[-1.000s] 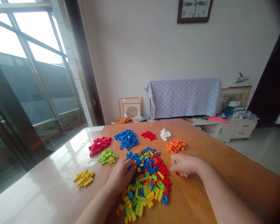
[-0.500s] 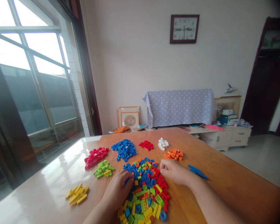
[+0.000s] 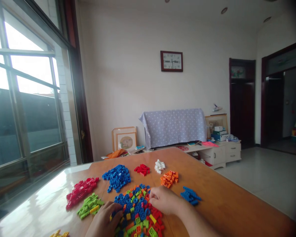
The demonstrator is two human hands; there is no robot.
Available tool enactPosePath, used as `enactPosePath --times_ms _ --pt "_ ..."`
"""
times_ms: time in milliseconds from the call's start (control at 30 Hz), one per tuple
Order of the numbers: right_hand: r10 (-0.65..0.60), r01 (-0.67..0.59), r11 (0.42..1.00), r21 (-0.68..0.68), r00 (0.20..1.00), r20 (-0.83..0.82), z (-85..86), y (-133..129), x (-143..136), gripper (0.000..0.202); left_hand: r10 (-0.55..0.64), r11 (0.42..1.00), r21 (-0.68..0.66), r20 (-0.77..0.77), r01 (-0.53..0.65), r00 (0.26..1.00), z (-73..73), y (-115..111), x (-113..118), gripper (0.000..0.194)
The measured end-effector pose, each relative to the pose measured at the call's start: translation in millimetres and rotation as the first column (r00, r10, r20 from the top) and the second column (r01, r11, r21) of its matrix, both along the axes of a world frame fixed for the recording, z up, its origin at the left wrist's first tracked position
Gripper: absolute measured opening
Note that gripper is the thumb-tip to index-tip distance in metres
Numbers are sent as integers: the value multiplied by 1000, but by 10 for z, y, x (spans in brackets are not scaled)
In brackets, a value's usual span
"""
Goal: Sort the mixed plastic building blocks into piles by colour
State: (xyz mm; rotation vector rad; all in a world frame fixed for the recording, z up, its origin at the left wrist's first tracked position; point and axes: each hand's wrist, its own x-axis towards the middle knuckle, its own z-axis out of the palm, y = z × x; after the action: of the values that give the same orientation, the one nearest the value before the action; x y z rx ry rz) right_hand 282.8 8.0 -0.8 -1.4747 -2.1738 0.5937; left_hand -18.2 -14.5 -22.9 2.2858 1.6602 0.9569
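Note:
A mixed pile of toy building bricks, blue, red, green, yellow and orange, lies in front of me on the table. My left hand rests at the pile's left edge, thumb and fingers curved with a gap between them; a bit of yellow shows beneath. On the opposite side, my right hand is closed by the red bricks, fingertips pressed together; whatever they hold is hidden. Nearest the left hand is a heap of green bricks. Orange bricks lie just beyond the right hand, and long blue pieces to its right.
Sorted heaps spread around the wooden table: blue pieces, dark pink bricks, red bricks, white bricks and yellow bricks. A low cabinet stands beyond the far edge, a window at left.
My view has tilted up and turned right, so the table sits lower in the picture. More long blue pieces show at the right. Both hands stay by the mixed pile; the left fingers look more spread.

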Motion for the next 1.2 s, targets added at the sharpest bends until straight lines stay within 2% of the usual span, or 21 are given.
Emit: enactPosePath --times_ms 133,233,367,500,633,800,933,1067,1200 --pt "-2 0 1000 20 998 68 17 -31 -51 20 -17 999 30 25 16 1000 -29 67 -42 34" --pt "-12 10 1000 28 996 85 43 -43 -61 22 -41 999 -10 17 42 999 119 42 -42 37" --pt "-8 4 999 49 996 90 66 -70 -75 24 -9 997 -80 0 9 1000 372 16 -59 40" --pt "0 -6 997 71 997 77 69 -97 -97 25 51 987 -157 82 -38 995 467 105 -78 46" --pt "4 -7 998 57 999 44 60 -96 -100 25 119 974 -218 262 -61 958 409 205 -12 54" --pt "5 -6 999 37 1000 28 27 -50 -89 21 140 984 -154 341 -92 930 156 270 35 51" --pt "-20 19 1000 20 999 45 -33 12 -82 20 108 993 -73 245 -92 964 15 259 -10 38" --pt "-42 41 999 20 998 50 -81 76 -62 22 69 998 -14 113 -68 991 64 195 -1 32" --pt "-68 68 998 11 996 63 -64 67 -89 25 83 995 -53 6 -82 997 133 144 71 28"
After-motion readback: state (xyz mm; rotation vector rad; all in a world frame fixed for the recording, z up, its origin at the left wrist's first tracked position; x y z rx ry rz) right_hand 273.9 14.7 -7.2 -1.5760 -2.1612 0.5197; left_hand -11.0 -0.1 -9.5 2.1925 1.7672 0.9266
